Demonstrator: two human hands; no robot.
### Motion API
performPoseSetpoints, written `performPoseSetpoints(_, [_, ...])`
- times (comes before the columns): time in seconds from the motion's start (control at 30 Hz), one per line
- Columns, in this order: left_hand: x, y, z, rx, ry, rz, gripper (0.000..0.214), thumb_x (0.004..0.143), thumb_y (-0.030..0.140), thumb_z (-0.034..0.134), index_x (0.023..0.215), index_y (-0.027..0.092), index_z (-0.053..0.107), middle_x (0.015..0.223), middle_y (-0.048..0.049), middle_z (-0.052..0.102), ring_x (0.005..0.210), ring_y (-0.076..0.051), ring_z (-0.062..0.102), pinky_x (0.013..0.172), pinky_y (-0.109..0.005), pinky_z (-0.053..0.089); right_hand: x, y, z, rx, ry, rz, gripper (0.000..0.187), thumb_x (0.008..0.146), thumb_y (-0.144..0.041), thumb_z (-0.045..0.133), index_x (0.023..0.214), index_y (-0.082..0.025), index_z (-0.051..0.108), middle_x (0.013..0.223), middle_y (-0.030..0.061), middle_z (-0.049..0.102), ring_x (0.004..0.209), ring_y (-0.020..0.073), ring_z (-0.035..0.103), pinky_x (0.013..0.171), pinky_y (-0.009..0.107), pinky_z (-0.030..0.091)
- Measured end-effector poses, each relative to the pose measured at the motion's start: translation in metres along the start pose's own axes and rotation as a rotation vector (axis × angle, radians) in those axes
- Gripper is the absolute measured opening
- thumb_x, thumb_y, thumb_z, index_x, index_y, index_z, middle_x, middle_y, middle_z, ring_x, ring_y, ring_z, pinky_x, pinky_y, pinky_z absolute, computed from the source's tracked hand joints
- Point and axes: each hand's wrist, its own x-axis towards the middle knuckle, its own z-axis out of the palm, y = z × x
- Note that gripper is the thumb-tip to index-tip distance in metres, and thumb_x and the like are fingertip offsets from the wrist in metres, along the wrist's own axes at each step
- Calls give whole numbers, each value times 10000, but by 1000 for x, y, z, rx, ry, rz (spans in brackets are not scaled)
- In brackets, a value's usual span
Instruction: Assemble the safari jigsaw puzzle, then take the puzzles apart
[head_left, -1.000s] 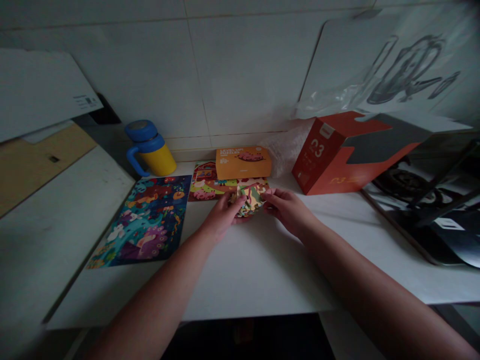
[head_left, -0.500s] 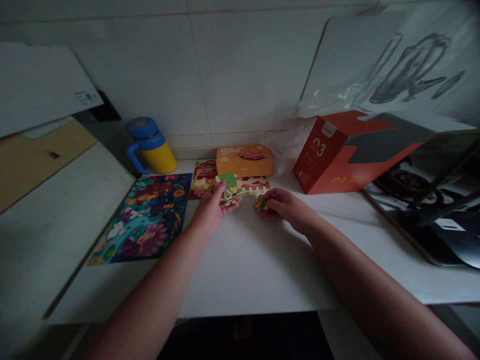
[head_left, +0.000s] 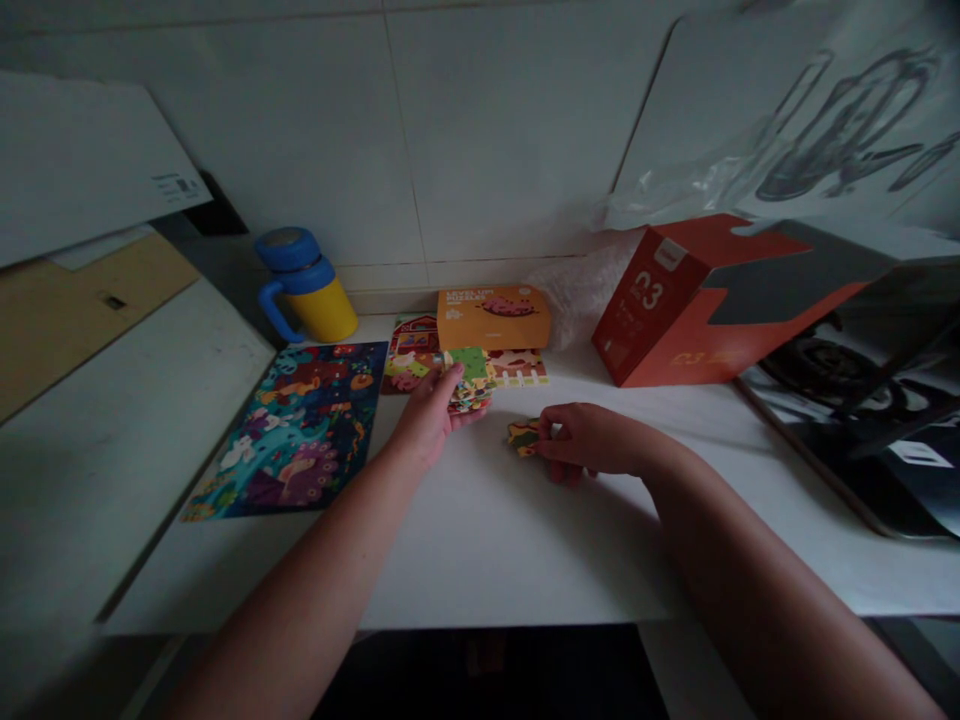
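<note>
A stack of puzzle pieces (head_left: 470, 382) is gripped in my left hand (head_left: 426, 420), with the thumb pressed on the top green piece. To the right, my right hand (head_left: 574, 440) pinches a green and yellow puzzle piece (head_left: 523, 437) between thumb and fingers, low over the white counter (head_left: 480, 540). Whether that piece touches the counter I cannot tell. Behind my left hand lies a farm picture sheet (head_left: 410, 362), partly covered by an orange puzzle box (head_left: 493, 318). A dark blue picture sheet (head_left: 300, 430) lies flat to the left of my left hand.
A yellow and blue jug-like bottle (head_left: 307, 290) stands at the back left. Bubble wrap (head_left: 581, 297) and a large open red box (head_left: 675, 320) sit at the back right, beside a black stove (head_left: 847, 420). Cardboard (head_left: 97, 310) leans at the left.
My right hand has moved slightly nearer and to the right, with its puzzle piece showing more plainly. My left hand still holds the stack. The camera view has shifted a little.
</note>
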Motion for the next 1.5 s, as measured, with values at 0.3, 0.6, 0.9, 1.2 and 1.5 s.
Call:
performPoseSetpoints(0.3, [1, -2, -1, 26, -2, 4, 495, 818, 496, 838, 1168, 213, 631, 1134, -96, 768, 888, -221, 781, 762, -387, 680, 7, 4, 1, -453, 341, -412, 311, 811, -459, 837, 1015, -254, 722, 1017, 64, 753, 873, 233, 658, 756, 329, 473])
performPoseSetpoints(0.6, [0, -2, -1, 34, -24, -3, 524, 807, 506, 842, 1178, 199, 636, 1120, -109, 771, 875, -228, 788, 722, -354, 675, 5, 20, -12, -599, 324, -382, 297, 883, -388, 752, 1114, -203, 726, 1130, 132, 731, 1021, 285, 678, 934, 393, 509])
performPoseSetpoints(0.9, [-3, 0, -1, 121, -86, -63, 518, 813, 530, 829, 1176, 201, 662, 1117, -122, 768, 834, -227, 776, 650, -334, 658, -11, 36, -43, -499, 561, -268, 268, 878, -362, 732, 1099, -212, 717, 1030, 115, 755, 899, 266, 709, 806, 392, 553])
performPoseSetpoints(1.2, [-17, -10, 12, 298, -265, -132, 569, 789, 562, 858, 1186, 198, 674, 1104, -84, 742, 894, -223, 726, 683, -320, 621, 0, -11, 10, -51, 515, -629, 587, 829, -503, 855, 1302, -224, 648, 1264, 124, 669, 873, 199, 695, 736, 349, 611])
performPoseSetpoints(1.5, [-16, -17, 10, 436, -299, -42, 614, 758, 524, 908, 1205, 190, 651, 1140, -85, 733, 1010, -220, 710, 812, -280, 570, 7, -2, 5, 74, 562, -410, 434, 809, -566, 841, 979, -196, 690, 843, 43, 735, 705, 167, 668, 615, 280, 514])
